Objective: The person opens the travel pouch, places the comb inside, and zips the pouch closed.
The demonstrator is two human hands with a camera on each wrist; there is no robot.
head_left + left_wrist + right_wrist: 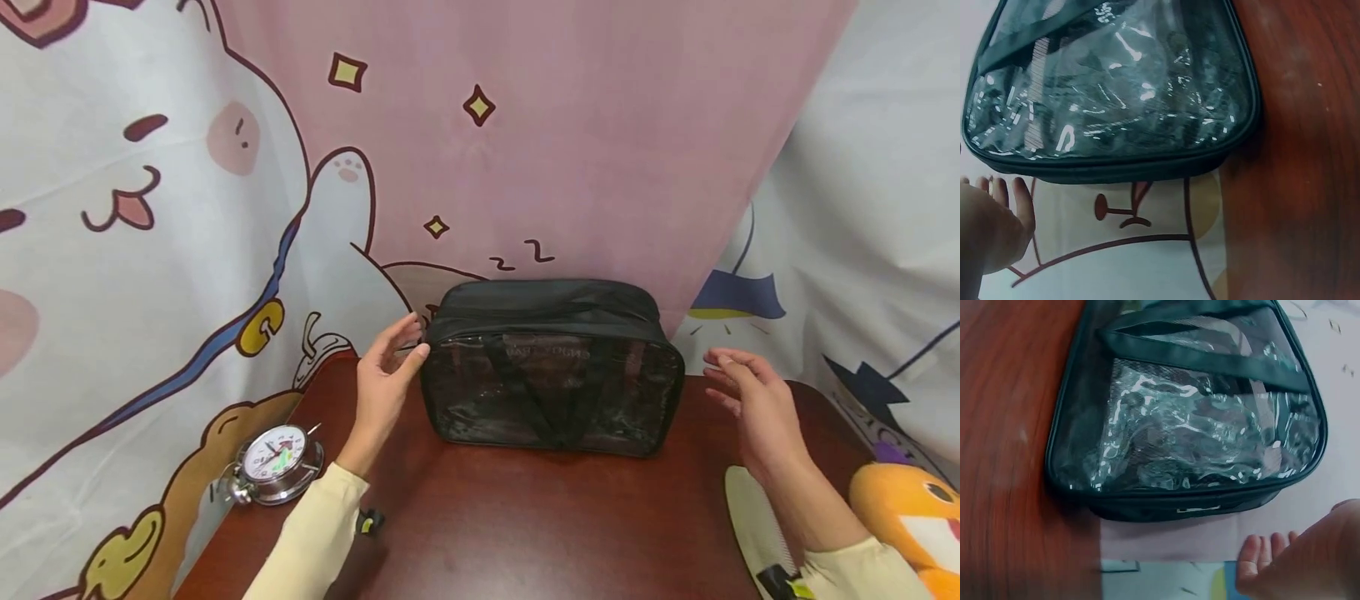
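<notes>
A black bag with clear plastic sides (472, 392) stands upright on the brown table, against the pink cloth. Two dark straps hang down its front in a V. My left hand (386, 367) is at the bag's upper left corner, fingers loosely bent and holding nothing; whether it touches the bag I cannot tell. Apart from the bag's right side, my right hand (761, 408) hovers with relaxed fingers and nothing in them. In the left wrist view the left hand (997, 228) is beside the bag's end. The right wrist view has the right hand (1304, 556) apart from the bag (1179, 437).
A silver alarm clock (277, 462) lies face up at the table's left edge. Under my right forearm is a pale green comb (753, 517). An orange plush toy (900, 508) sits at the far right. Printed cloths (600, 150) hang behind and at both sides.
</notes>
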